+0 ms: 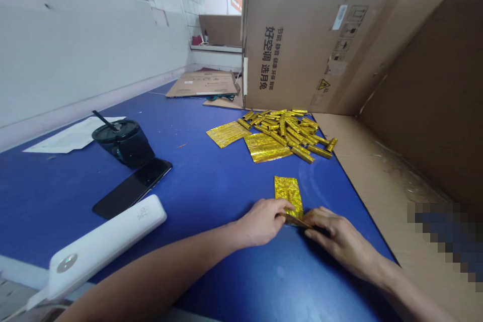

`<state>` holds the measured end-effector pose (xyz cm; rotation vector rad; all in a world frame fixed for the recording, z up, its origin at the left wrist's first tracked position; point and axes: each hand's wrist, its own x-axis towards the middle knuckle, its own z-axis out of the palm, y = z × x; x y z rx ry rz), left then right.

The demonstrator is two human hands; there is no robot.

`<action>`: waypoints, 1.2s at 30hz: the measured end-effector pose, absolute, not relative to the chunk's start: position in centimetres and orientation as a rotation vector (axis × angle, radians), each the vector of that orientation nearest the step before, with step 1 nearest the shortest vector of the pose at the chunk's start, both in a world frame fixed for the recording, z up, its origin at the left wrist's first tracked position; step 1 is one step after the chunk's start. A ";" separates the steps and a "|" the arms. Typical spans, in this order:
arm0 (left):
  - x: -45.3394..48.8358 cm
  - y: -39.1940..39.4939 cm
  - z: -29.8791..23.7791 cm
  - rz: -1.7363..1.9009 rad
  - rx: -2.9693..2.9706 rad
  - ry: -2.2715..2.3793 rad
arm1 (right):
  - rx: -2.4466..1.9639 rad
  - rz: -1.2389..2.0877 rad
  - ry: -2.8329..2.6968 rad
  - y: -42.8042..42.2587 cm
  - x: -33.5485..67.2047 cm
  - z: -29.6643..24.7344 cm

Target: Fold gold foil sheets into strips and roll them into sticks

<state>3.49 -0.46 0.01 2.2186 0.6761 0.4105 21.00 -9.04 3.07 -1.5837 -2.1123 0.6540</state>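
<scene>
right here at the blue counter [204, 176], a gold sheet [287, 192] lies in front of the person, its near edge turned up. the left hand [263, 222] pinches one end of that edge; the right hand's [337, 237] grip pinches the other. beyond sit a heap of gold tubes [298, 133] and two flat gold pieces [228, 134]; leftward, a dark phone [132, 188].

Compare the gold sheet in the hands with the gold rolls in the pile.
The gold sheet shows a broad flat face; the gold rolls are slim tubes. The left hand and right hand hold the sheet; neither touches the rolls. Both look shiny gold.
</scene>
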 end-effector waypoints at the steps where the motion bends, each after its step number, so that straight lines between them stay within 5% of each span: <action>1: 3.5 -0.4 0.0 0.408 2.201 0.686 | -1.611 0.647 -2.096 -8.7 21.0 2.9; 8: 3.5 -0.5 0.4 0.416 2.165 0.701 | -1.693 0.894 -1.739 -7.4 21.3 0.9; 36: 3.1 0.0 0.5 0.383 2.382 0.898 | -1.764 0.845 -1.581 -8.3 20.9 0.5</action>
